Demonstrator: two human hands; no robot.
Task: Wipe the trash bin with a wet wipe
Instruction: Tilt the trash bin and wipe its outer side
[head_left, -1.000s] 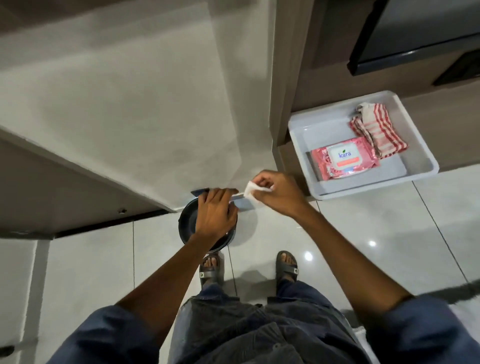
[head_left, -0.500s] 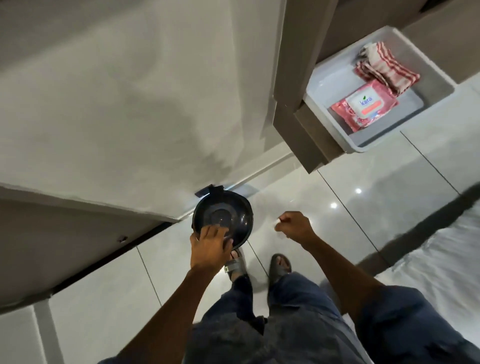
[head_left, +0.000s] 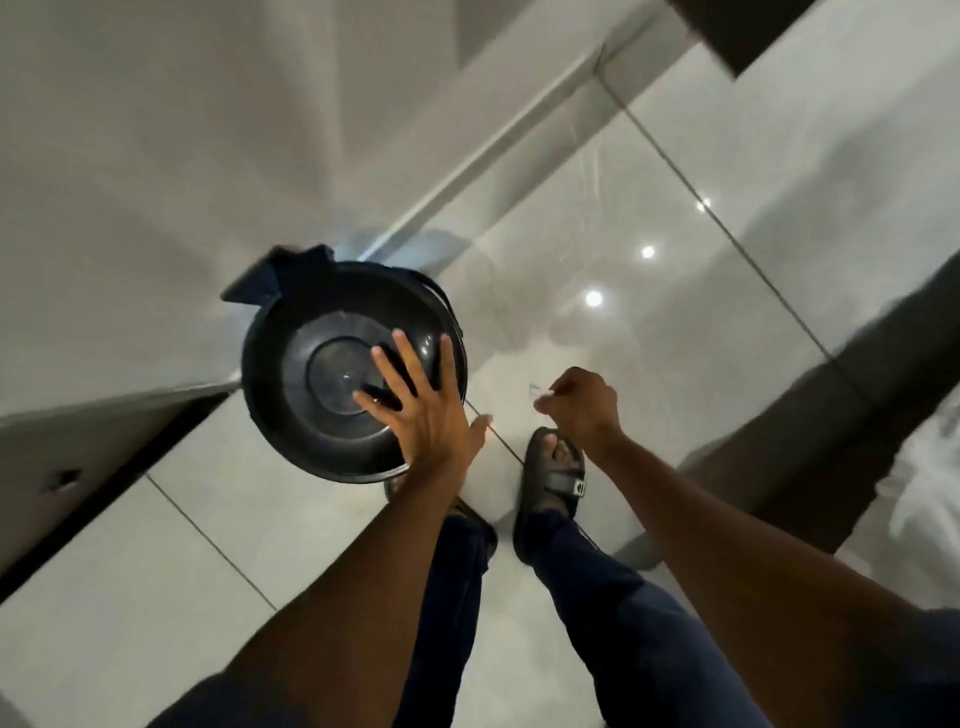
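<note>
Since the earlier frame the left hand is spreading open over the trash bin lid on the floor by the wall, while the right hand is closing on the wet wipe beside it; wiping is just beginning, so next the wipe needs bringing onto the lid

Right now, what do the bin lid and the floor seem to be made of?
Bin lid: looks like black moulded plastic, semi-gloss, with concentric raised rings and soft highlights. Floor: probably glazed ceramic or polished stone tile, pale and glossy, with thin grout lines and mirrored ceiling lights.
</note>
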